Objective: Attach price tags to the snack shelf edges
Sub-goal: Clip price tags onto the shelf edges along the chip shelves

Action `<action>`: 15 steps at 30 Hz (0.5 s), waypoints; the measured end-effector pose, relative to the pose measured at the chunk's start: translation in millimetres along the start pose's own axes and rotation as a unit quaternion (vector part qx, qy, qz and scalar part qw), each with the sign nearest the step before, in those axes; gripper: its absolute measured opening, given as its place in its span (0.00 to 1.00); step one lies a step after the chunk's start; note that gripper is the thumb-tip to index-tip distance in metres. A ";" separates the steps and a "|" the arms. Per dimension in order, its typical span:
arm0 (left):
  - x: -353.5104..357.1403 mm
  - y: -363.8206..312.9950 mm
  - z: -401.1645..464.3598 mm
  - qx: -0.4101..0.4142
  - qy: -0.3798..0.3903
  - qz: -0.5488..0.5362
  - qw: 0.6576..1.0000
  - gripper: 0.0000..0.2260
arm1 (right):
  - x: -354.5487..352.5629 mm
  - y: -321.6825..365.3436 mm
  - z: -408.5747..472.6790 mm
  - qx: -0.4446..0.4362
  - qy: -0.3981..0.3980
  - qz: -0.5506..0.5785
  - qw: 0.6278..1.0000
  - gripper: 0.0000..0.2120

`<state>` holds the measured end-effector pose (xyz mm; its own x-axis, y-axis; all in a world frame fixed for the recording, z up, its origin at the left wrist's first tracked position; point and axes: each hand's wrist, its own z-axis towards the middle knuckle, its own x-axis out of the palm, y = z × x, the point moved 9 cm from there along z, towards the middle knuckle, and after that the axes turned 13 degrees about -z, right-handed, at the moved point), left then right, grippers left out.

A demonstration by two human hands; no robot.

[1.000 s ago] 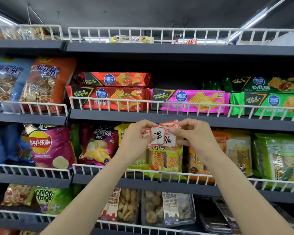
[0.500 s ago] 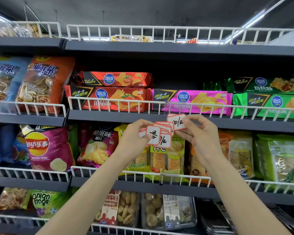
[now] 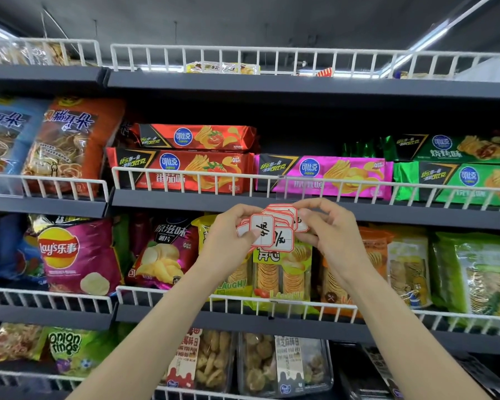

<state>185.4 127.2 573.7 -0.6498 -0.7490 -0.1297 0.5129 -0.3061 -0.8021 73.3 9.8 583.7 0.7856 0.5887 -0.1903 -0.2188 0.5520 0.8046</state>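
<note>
A fanned stack of white price tags (image 3: 272,230) with red borders and handwritten numbers is held up in front of the snack shelves. My left hand (image 3: 228,238) grips the stack from the left, thumb on the front tag. My right hand (image 3: 331,229) pinches the tags at the back right of the fan. Just above the hands runs the grey shelf edge (image 3: 185,202) with its white wire rail (image 3: 185,173). A clear tag holder (image 3: 296,187) hangs on that rail over the pink chip pack.
Red (image 3: 182,170), pink (image 3: 324,176) and green (image 3: 456,180) chip packs lie on the shelf above the hands. Bagged crisps (image 3: 78,252) and cracker packs (image 3: 283,272) fill the shelf behind them. Boxed cookies (image 3: 254,362) sit on the shelf below. Another clear holder (image 3: 285,306) clips to the lower rail.
Half a second ago my right hand held one tag lifted up and apart from the fan; now that hand is back at the stack and the tags are bunched together.
</note>
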 end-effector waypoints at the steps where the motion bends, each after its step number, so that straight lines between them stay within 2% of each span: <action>1: -0.1 -1.2 -0.4 0.010 0.000 0.007 1.000 0.13 | -0.4 -0.2 0.0 0.000 0.000 0.003 1.000 0.05; 6: 0.9 -9.8 -6.5 0.063 0.015 0.017 0.998 0.15 | -1.8 1.1 1.0 0.002 0.009 -0.001 1.000 0.02; 9: -0.5 -11.8 -10.3 0.076 0.022 -0.013 0.997 0.16 | -3.3 6.6 1.0 -0.015 0.007 -0.005 1.000 0.03; 13: -4.8 -10.2 -10.7 0.079 0.015 -0.025 0.996 0.17 | -14.2 16.9 2.1 -0.060 -0.035 -0.013 0.998 0.04; 15: -3.8 -8.5 -9.9 0.076 0.024 -0.018 0.997 0.16 | -14.0 18.6 3.2 -0.070 -0.026 -0.016 0.997 0.06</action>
<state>177.9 138.5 575.2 -0.6931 -0.7086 -0.1323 0.5657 -0.4210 -0.7090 60.1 10.0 603.1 0.8215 0.5400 -0.1831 -0.2686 0.6498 0.7111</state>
